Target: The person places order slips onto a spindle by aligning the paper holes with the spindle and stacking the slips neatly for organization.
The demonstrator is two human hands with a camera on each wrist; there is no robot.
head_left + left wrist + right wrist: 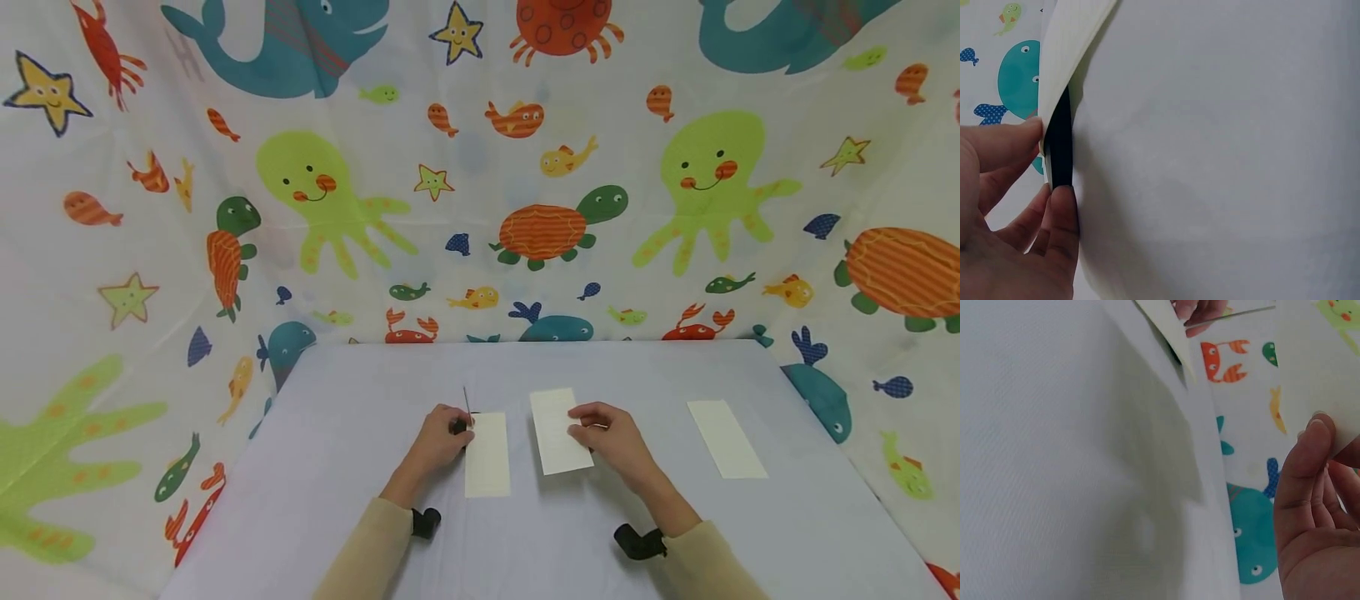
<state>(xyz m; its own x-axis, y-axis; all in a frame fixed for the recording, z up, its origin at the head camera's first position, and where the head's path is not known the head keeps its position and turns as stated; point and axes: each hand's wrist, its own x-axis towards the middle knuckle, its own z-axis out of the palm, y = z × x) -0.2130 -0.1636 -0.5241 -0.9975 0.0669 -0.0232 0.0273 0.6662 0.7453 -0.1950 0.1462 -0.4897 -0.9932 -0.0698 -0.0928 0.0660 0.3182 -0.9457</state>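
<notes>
My left hand pinches the upper left corner of a cream paper sheet. A thin blade-like metal strip points up from that hand, beside a small black part; its kind is unclear. In the left wrist view the thumb presses the sheet, and a black strip lies between it and the fingertips. My right hand pinches the right edge of a second cream sheet, raised and tilted above the table. In the right wrist view the thumb lies across that sheet.
A third cream sheet lies flat at the right on the white-covered table. Behind and beside the table hangs a curtain printed with sea animals. Black wrist mounts sit at both cuffs.
</notes>
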